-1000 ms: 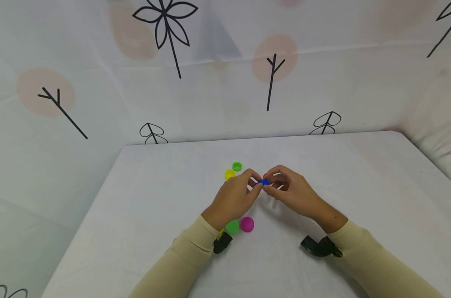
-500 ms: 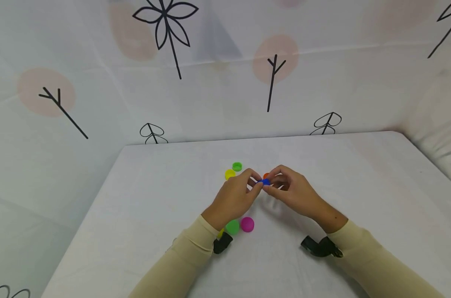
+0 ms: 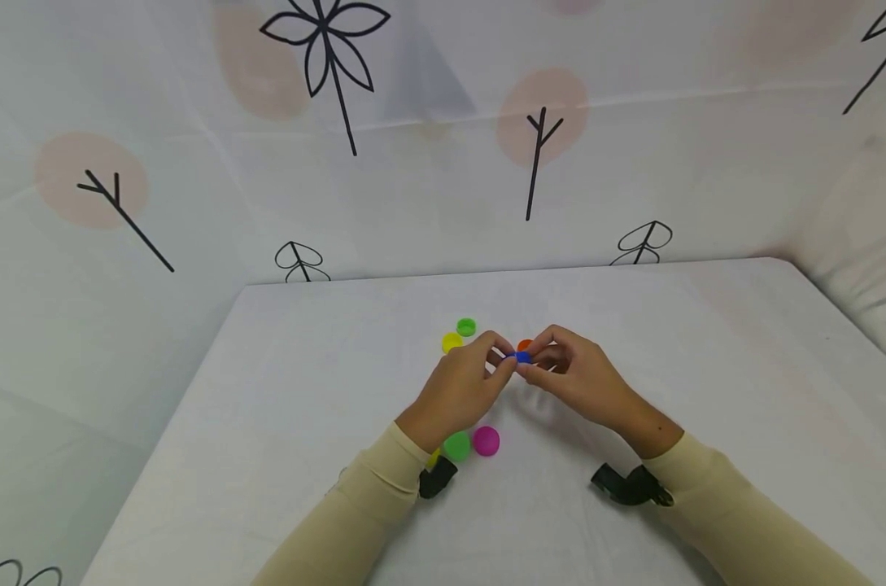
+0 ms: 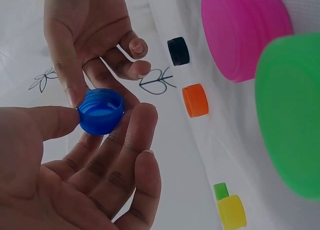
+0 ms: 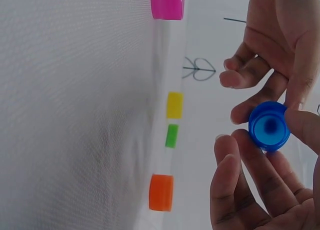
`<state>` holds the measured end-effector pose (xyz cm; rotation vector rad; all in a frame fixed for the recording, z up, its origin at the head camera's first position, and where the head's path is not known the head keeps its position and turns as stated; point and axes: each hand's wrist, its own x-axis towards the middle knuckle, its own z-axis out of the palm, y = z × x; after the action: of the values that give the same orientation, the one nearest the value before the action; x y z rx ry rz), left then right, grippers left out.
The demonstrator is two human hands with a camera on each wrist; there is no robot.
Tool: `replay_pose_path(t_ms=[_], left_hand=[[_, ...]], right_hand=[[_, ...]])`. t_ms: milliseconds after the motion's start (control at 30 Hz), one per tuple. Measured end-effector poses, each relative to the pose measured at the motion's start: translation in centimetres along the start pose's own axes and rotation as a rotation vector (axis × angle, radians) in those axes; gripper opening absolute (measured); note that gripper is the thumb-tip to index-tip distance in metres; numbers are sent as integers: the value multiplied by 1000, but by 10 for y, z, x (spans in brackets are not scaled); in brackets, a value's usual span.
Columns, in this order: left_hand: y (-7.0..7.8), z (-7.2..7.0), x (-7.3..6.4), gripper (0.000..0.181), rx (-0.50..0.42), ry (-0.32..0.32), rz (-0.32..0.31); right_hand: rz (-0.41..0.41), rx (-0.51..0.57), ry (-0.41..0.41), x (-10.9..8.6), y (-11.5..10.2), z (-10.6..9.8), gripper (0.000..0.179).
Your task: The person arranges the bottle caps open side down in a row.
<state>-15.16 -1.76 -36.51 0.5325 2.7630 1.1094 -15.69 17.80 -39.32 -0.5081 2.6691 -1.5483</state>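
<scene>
Both hands meet above the middle of the white table, pinching one small blue bottle cap from two sides. My left hand has thumb and fingers at its left side; my right hand grips the right side. Seen from the left wrist, the cap shows its hollow, ridged inside. The right wrist view shows its round face with a darker spot in the middle. The other fingers of both hands are loosely bent around it.
Beyond the hands lie a green cap, a yellow cap and an orange cap. Nearer are a larger green cap, a magenta cap and a partly covered yellow one. A black cap shows in the left wrist view.
The blue cap has turned slightly between the fingers. A little more of the orange cap shows behind it; both hands stay nearly in place.
</scene>
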Motion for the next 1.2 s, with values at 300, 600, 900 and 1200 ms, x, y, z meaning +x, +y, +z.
replay_pose_path(t_ms=[300,600,900,1200], left_hand=[[2,-1,1,22,-9,-8,-27],[4,-1,2,22,-9,-5,-36],[3,0,3,21,-5,-6,-26],[1,0,4,22,2,-13,-3]], right_hand=[[21,12,-6,1,1,-1,27],[5,41,-18,2,1,-2,26],[1,72,-47,2,3,-3,26],[18,60,-45,3,2,-3,26]])
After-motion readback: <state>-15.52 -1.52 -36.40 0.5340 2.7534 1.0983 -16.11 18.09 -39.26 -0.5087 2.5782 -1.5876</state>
